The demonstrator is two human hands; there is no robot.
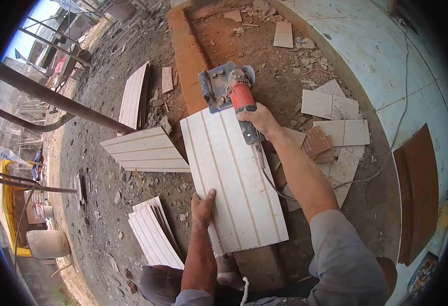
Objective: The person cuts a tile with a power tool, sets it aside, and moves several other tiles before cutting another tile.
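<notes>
A long white tile with brown grooved lines lies slanted in front of me, over my lap and an orange-brown ledge. My left hand grips its left edge, thumb on top and the fingers partly hidden below. Wrapped around the rear body of a red and black angle grinder is my right hand. The grinder is fixed to a worn metal base plate, which rests at the tile's far end. A round disc shows on the grinder's right side. Its cord runs back under my right forearm.
Striped tiles lie at the left, with a leaning stack behind and another stack nearer. Broken tiles cover the right ground. Brown tiles stand on the pale tiled floor. A metal pole slants in from the left.
</notes>
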